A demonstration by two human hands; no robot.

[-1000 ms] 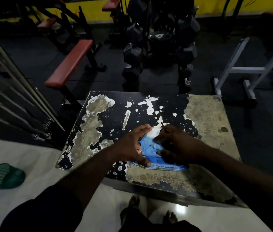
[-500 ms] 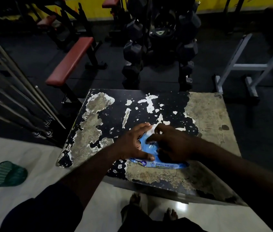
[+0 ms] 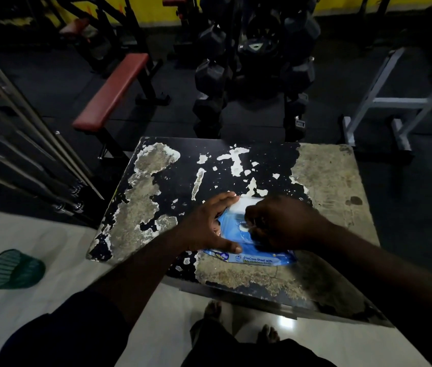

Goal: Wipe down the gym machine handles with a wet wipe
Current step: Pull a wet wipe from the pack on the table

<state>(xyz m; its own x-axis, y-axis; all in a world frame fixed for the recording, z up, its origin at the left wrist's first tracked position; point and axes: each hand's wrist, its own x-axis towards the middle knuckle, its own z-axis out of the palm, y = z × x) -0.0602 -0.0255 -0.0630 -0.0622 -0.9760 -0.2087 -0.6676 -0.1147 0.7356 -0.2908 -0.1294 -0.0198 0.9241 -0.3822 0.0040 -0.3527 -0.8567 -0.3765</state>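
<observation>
On a peeling black-painted counter (image 3: pixel 328 181), near its front edge, a blue plastic wet-wipe pack (image 3: pixel 257 258) is pressed flat by the left hand (image 3: pixel 207 226), fingers straight and spread. The right hand (image 3: pixel 286 221) is curled over its white flap; whether anything is pinched cannot be told.

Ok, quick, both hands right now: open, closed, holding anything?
Left hand: open, flat fingers pressing the wipes pack down.
Right hand: fingers curled at the pack's opening; a grip cannot be told.
</observation>
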